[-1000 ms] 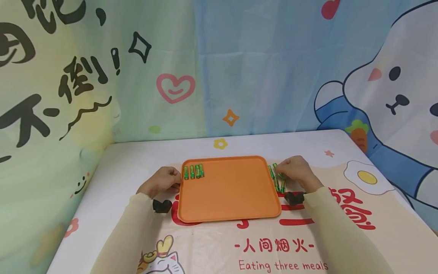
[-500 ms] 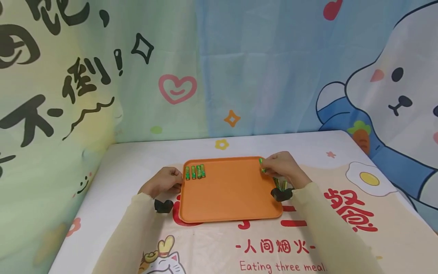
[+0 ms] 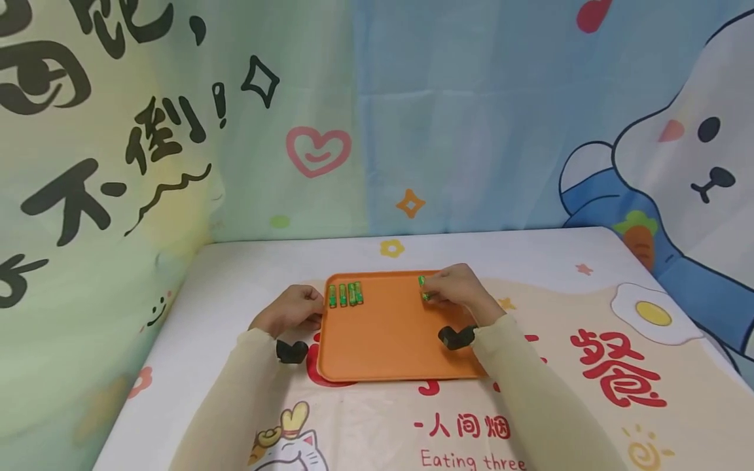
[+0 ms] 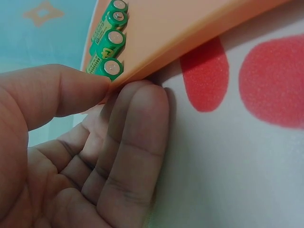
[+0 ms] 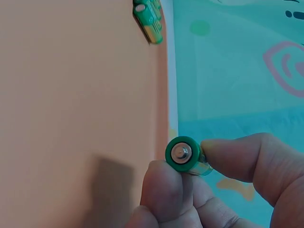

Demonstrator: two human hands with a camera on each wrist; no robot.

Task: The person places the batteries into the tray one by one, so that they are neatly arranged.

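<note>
An orange tray (image 3: 377,353) lies on the table. Several green batteries (image 3: 343,296) stand side by side in its far left corner; their metal ends face the left wrist camera. At the tray's left rim, my left hand (image 3: 292,307) pinches the edge, thumb (image 4: 71,90) on top near the closest battery and fingers (image 4: 142,123) curled against the underside. Over the tray's far right part, my right hand (image 3: 461,293) holds one green battery (image 5: 182,153) between thumb and fingers, its raised metal end toward the right wrist camera.
A printed cloth (image 3: 377,418) with red lettering covers the table under the tray. Behind the table hangs a cartoon curtain (image 3: 471,131). My right forearm (image 3: 542,392) hides the area right of the tray, where loose batteries lay earlier.
My right hand has lifted a battery from the loose ones right of the tray and carried it left over the tray. My left hand keeps its place at the rim.
</note>
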